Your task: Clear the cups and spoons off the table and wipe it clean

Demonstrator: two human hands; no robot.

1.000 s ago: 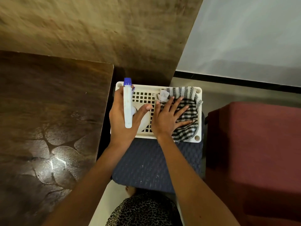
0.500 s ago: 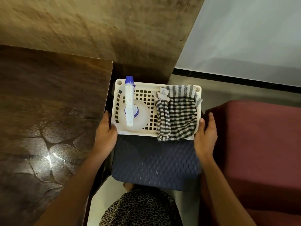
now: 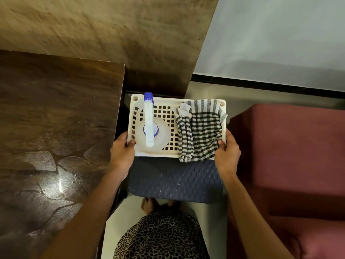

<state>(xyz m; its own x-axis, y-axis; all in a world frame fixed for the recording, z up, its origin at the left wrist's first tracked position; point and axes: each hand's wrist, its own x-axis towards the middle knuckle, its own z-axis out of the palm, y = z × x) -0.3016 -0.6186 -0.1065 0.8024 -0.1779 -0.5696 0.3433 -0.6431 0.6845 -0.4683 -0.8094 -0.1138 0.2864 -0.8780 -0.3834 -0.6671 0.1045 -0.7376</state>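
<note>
A cream perforated plastic tray (image 3: 168,101) rests on a dark blue woven stool (image 3: 175,182). In it stands a white spray bottle (image 3: 149,128) with a blue nozzle, on the left, and a black-and-white checked cloth (image 3: 201,131) lies on the right. My left hand (image 3: 122,152) grips the tray's left edge, thumb over the rim. My right hand (image 3: 226,152) grips the right edge, its thumb on the cloth. The dark wooden table (image 3: 56,137) is to the left, its top glossy with a light reflection. No cups or spoons are in view.
A maroon sofa (image 3: 291,165) stands close on the right. A brown wall (image 3: 112,34) and a pale wall (image 3: 280,34) are behind the stool. My feet and patterned clothing show at the bottom, on a light floor.
One second ago my left hand held the spray bottle and my right lay on the cloth. Both let go, moved to the tray's sides, and now grip its edges.
</note>
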